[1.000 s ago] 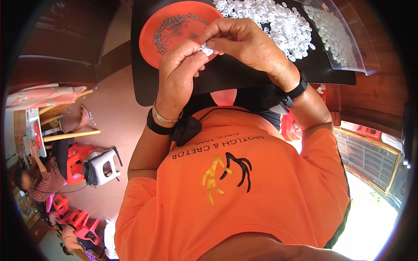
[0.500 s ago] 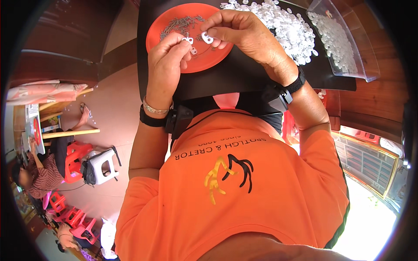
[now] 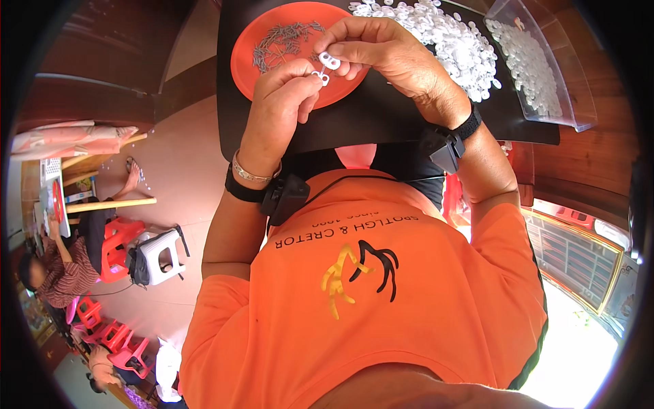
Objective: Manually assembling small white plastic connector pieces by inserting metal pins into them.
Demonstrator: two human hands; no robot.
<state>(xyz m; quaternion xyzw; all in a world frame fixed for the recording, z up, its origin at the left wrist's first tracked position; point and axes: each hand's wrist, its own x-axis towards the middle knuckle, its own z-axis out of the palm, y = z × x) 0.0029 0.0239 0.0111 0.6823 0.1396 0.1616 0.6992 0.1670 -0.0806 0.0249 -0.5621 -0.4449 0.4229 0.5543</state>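
Observation:
Over the red-orange plate (image 3: 244, 76) my two hands work close together. My left hand (image 3: 283, 102) pinches a small white plastic piece with holes (image 3: 321, 79) between thumb and forefinger. In my right hand (image 3: 398, 58), thumb and forefinger grip a white oval plastic piece with two holes (image 3: 330, 61). The two pieces nearly meet; a thin grey pin seems to run between them, too small to be sure. Loose grey nail-like pins (image 3: 281, 44) lie on the plate beyond my left hand. A heap of similar white pieces (image 3: 456, 54) lies beyond my right wrist.
The plate stands on a black table (image 3: 381, 112). A clear plastic bin (image 3: 578, 121) holding many white pieces is at the right. Far left, a person (image 3: 71, 276) sits at another table beside red and white stools (image 3: 163, 259).
My left hand has moved right and slightly nearer me, bringing its white piece up to the one in my right hand. The right hand has turned its piece slightly.

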